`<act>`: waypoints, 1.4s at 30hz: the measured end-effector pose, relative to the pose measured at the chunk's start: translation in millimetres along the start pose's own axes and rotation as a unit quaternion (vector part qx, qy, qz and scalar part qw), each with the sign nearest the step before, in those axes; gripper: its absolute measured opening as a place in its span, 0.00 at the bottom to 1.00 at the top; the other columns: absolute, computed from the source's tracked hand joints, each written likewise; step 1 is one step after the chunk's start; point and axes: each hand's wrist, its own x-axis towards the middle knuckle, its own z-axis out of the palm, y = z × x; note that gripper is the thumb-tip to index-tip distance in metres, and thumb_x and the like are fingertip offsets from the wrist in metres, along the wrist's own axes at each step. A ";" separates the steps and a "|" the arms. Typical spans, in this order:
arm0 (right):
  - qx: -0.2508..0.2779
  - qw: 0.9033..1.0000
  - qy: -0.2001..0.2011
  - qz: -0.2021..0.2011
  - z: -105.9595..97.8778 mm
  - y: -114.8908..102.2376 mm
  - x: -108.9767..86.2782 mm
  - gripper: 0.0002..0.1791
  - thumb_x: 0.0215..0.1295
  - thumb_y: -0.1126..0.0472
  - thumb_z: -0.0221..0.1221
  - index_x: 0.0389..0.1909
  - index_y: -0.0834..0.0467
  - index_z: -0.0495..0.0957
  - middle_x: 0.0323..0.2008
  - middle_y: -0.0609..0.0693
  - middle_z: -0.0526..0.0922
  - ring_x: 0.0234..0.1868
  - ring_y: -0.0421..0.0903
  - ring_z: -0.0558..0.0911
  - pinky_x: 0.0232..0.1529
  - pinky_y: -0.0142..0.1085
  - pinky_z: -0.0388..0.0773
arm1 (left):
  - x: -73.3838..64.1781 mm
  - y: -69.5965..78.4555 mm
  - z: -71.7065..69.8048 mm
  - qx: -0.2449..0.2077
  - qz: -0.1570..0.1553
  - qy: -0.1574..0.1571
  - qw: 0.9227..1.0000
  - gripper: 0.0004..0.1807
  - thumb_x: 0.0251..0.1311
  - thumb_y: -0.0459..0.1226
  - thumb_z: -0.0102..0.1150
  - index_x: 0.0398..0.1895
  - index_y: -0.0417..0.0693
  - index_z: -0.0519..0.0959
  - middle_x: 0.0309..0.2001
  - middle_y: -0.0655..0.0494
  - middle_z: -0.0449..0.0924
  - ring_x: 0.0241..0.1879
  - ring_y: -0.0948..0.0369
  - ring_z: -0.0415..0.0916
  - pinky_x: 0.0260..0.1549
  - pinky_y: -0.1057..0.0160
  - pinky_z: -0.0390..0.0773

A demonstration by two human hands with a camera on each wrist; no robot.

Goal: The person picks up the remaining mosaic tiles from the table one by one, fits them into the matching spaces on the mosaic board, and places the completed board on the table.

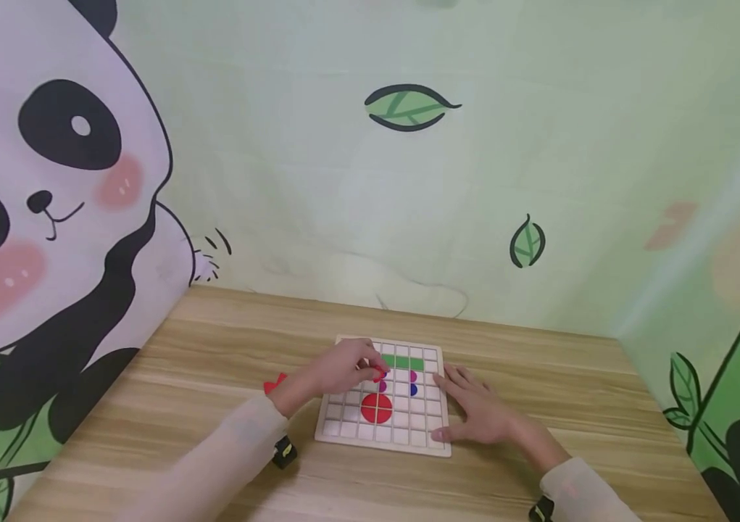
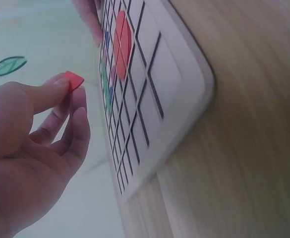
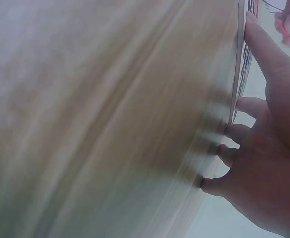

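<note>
While the left hand point(image 1: 346, 365) pinches a red piece point(image 2: 75, 80), the right hand point(image 1: 482, 412) splays against the board point(image 1: 401, 435).

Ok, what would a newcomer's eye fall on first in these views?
Probably the big cartoon panda filling the head view's upper left. Next, the white gridded board on the wooden table, bearing a red circle and green bar. Then the hands: the left hand pinches a small red piece above the board, while the right hand touches its right edge.
</note>
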 end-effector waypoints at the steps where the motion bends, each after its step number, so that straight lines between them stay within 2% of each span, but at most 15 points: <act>1: 0.002 1.000 0.001 0.000 -0.2 0.1 0.0 0.60 0.61 0.30 0.69 0.85 0.55 0.55 0.85 0.61 0.45 0.84 0.67 0.41 0.75 0.74 0.38 | 2.9 2.0 1.9 0.003 0.007 -0.002 1.000 0.11 0.73 0.32 0.63 0.53 0.45 0.89 0.40 0.62 0.79 0.40 0.62 0.76 0.41 0.65 0.81; 5: 0.001 1.000 0.002 0.001 -0.4 0.5 -0.1 0.60 0.61 0.30 0.69 0.84 0.55 0.55 0.85 0.60 0.46 0.84 0.66 0.41 0.75 0.74 0.38 | 13.4 9.8 9.1 0.014 0.012 -0.017 1.000 0.13 0.74 0.30 0.62 0.56 0.43 0.88 0.40 0.59 0.78 0.39 0.62 0.74 0.39 0.66 0.79; 8: -0.001 1.000 0.002 -0.001 -0.5 0.4 0.2 0.60 0.61 0.30 0.69 0.84 0.55 0.55 0.85 0.61 0.46 0.84 0.67 0.41 0.75 0.74 0.38 | 19.5 15.8 15.2 0.013 0.004 -0.026 1.000 0.13 0.74 0.32 0.63 0.58 0.43 0.85 0.41 0.59 0.81 0.39 0.64 0.77 0.40 0.67 0.80; 13: -0.004 1.000 0.008 -0.006 -0.5 0.4 -0.1 0.59 0.61 0.30 0.69 0.84 0.56 0.56 0.85 0.61 0.47 0.84 0.67 0.42 0.74 0.75 0.40 | 26.5 22.9 25.8 0.006 0.000 -0.031 1.000 0.07 0.73 0.34 0.66 0.51 0.47 0.84 0.38 0.62 0.82 0.36 0.67 0.80 0.38 0.69 0.81; 17: -0.002 1.000 0.011 -0.014 -1.3 -0.3 -1.2 0.59 0.62 0.31 0.70 0.84 0.57 0.56 0.84 0.63 0.47 0.83 0.68 0.43 0.73 0.76 0.40 | 26.4 27.5 30.8 0.000 -0.003 -0.039 0.999 0.02 0.72 0.34 0.67 0.43 0.51 0.84 0.37 0.65 0.82 0.35 0.68 0.79 0.38 0.69 0.81; 20: 0.000 1.000 0.009 -0.015 -1.1 -0.2 -1.4 0.59 0.62 0.31 0.69 0.84 0.57 0.56 0.84 0.63 0.47 0.83 0.68 0.43 0.73 0.76 0.40 | 26.4 28.0 34.1 0.001 -0.001 -0.045 0.999 0.04 0.72 0.33 0.67 0.40 0.53 0.84 0.37 0.66 0.82 0.35 0.68 0.79 0.40 0.69 0.81; 30: 0.000 1.000 0.010 -0.017 0.0 1.3 -1.6 0.59 0.62 0.31 0.69 0.84 0.58 0.56 0.84 0.63 0.46 0.83 0.69 0.43 0.73 0.76 0.41 | 30.0 24.6 45.1 0.044 0.008 -0.044 0.998 0.03 0.70 0.34 0.69 0.39 0.53 0.86 0.37 0.67 0.83 0.38 0.70 0.79 0.45 0.71 0.80; 36: 0.000 1.000 0.008 -0.016 0.8 1.9 -2.5 0.59 0.62 0.30 0.69 0.84 0.57 0.55 0.85 0.62 0.46 0.84 0.68 0.42 0.74 0.75 0.39 | 29.6 26.6 47.7 0.053 -0.013 -0.048 0.997 0.03 0.69 0.34 0.70 0.37 0.54 0.87 0.34 0.68 0.82 0.35 0.70 0.78 0.42 0.71 0.80; 42: -0.001 1.000 0.009 -0.010 1.3 3.1 -2.1 0.59 0.62 0.29 0.69 0.85 0.55 0.55 0.85 0.61 0.45 0.84 0.66 0.41 0.75 0.74 0.38 | 30.4 27.7 48.9 0.084 -0.021 -0.048 0.995 0.04 0.68 0.35 0.71 0.35 0.55 0.86 0.31 0.68 0.80 0.33 0.69 0.77 0.39 0.72 0.79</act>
